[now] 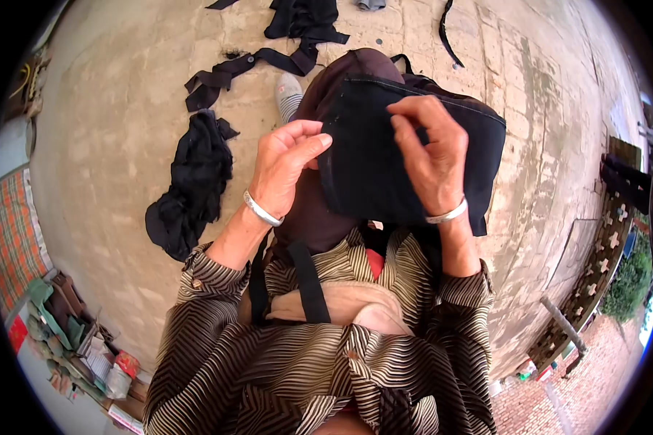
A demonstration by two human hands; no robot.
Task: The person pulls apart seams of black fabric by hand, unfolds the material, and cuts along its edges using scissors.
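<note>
A dark cloth piece [370, 152] with a pale stitched line along its top edge lies across my lap. At its left edge my left hand [286, 163] pinches the fabric between thumb and forefinger. Over the middle of the cloth is my right hand [435, 145], its thumb and forefinger bent close together; whatever it holds, if anything, is too small to make out. Both wrists carry a silvery bracelet. Beneath the cloth are my dark trouser legs [315, 206].
Crumpled black cloth [196, 177] lies on the paved floor at left. More black cloth [305, 18] and a buttoned strip [221, 72] are ahead, near a grey-soled foot [289, 87]. A thin black strip [446, 32] lies ahead right. Piled items [72, 326] stand at lower left.
</note>
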